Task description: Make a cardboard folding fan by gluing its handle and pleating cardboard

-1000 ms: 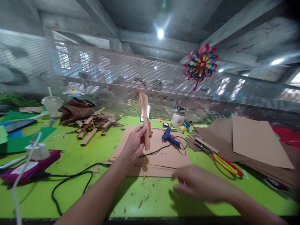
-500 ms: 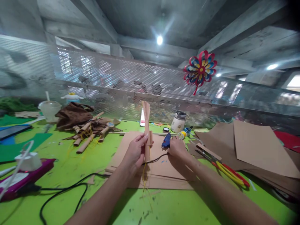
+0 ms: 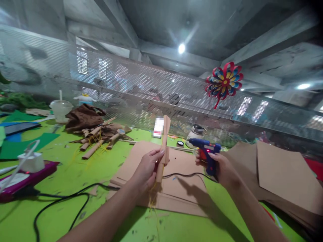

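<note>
- I see a ceiling lamp [image 3: 181, 48] giving star-like glare.
- I find a soft shadow from the right grip [image 3: 225, 169] on the cardboard [image 3: 184, 163].
- My view has a dark top-right corner.

Phone [image 3: 158, 127]: screen is blurred by pixelation.
White jar [image 3: 197, 135]: partly hidden by the glue gun [image 3: 205, 145].
Power strip [image 3: 45, 172]: cut off by the left edge.
Mesh panel [image 3: 121, 77]: shapes behind it cannot be made out.

One glue gun [image 3: 206, 145], one power strip [image 3: 35, 178], one cup [image 3: 61, 113], one flower ornament [image 3: 225, 82]
</note>
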Motion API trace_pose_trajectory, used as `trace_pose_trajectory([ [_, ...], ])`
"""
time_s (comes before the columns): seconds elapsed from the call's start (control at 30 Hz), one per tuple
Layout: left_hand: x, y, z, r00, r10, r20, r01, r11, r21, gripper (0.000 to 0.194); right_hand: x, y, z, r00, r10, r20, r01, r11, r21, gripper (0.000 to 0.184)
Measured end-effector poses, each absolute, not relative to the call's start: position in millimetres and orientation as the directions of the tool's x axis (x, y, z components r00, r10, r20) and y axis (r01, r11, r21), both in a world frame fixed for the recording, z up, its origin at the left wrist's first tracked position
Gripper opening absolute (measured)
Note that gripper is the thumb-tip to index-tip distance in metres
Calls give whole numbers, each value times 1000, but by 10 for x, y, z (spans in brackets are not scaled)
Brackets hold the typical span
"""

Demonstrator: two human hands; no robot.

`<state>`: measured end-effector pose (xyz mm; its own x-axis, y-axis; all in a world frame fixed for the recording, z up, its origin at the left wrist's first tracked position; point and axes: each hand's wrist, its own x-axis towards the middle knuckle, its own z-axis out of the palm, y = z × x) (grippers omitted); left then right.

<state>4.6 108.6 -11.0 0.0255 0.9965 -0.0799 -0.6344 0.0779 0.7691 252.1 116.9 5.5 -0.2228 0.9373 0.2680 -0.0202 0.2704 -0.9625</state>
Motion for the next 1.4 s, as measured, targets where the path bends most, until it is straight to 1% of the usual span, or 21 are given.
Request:
trace_pose_trajectory([
  [0.03, 56, 1077, -122, 37, 995, -94, -623, 97, 776, 5, 2535, 1081, 55, -247, 941, 232, -68, 222, -973, 37],
  [0.1, 74, 1062, -150, 52, 993, -103, -600, 114, 792, 8, 2543, 939, 17, -259, 948, 188, -82, 172, -982, 43],
  [0.2, 95, 1041, -182, 72, 994, -81, -559, 108, 822, 15, 2538, 824, -105, -293, 936, 192, -74, 178, -981, 48],
  [0.3, 119, 1010, -179, 92, 992, -83, -532, 120, 838, 18, 2558, 786, -236, -294, 937, 192, 6, 202, -979, 48],
  [0.4, 154, 973, -154, 120, 986, -118, -540, 164, 826, 18, 2609, 771, -319, -294, 941, 167, 95, 202, -975, 47],
  [0.47, 176, 953, -145, 144, 980, -134, -534, 192, 823, 18, 2640, 763, -342, -288, 945, 155, 126, 198, -972, 47],
  [0.57, 195, 939, -158, 149, 978, -148, -483, 203, 852, 20, 2654, 748, -346, -278, 950, 144, 159, 193, -968, 48],
  [0.7, 195, 931, -198, 123, 984, -125, -418, 166, 893, 19, 2615, 718, -331, -274, 955, 115, 223, 179, -958, 51],
  [0.83, 192, 937, -246, 101, 992, -80, -381, 113, 918, 18, 2581, 705, -326, -262, 958, 117, 248, 184, -951, 48],
  [0.97, 201, 945, -256, 94, 993, -72, -362, 102, 927, 19, 2596, 718, -340, -272, 954, 129, 291, 209, -933, 47],
  [1.1, 205, 919, -221, 97, 992, -80, -349, 109, 931, 21, 2605, 724, -353, -278, 947, 161, 277, 240, -930, 46],
  [1.23, 198, 895, -200, 128, 990, -62, -347, 103, 932, 19, 2597, 717, -352, -277, 951, 139, 260, 214, -942, 43],
  [1.4, 197, 902, -193, 114, 991, -74, -333, 108, 937, 19, 2590, 710, -329, -283, 946, 158, 254, 233, -939, 45],
])
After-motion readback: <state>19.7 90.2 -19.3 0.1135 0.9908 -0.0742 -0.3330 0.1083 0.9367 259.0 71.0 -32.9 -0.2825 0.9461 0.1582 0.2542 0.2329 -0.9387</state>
